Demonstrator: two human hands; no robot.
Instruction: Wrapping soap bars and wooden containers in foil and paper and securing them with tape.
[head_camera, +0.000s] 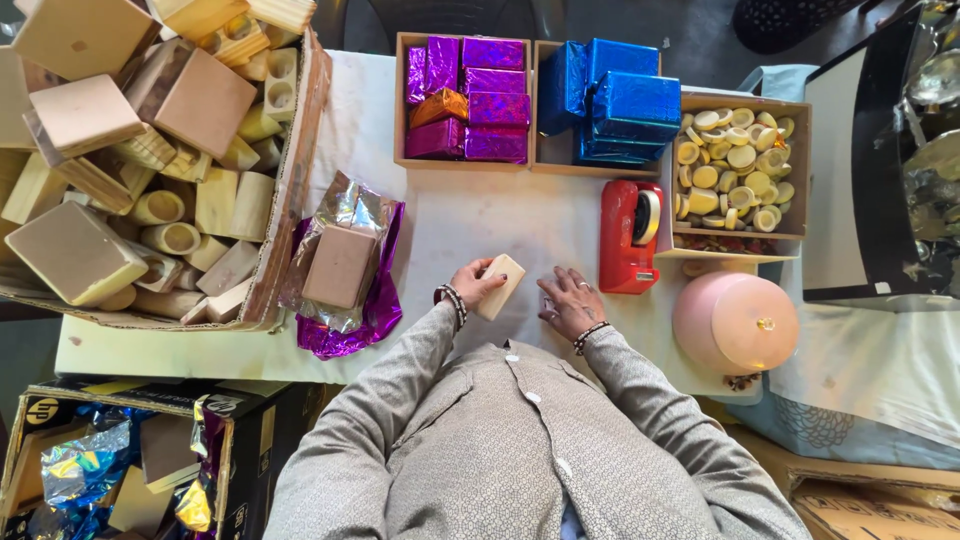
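Fingers (478, 283) of our left hand (470, 285) wrap the small wood block (501, 286): light, stiff, grip its sides; right hand (570, 303) spread flat, empty, beside it.

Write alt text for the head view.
Left hand holds a small wooden block on a white table; right hand rests flat beside a red tape dispenser. Trays of purple and blue foil-wrapped blocks sit beyond.

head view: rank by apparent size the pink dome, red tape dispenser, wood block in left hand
1. Pink dome
2. Tape dispenser
3. Wood block, held in the left hand, partly hidden by fingers.
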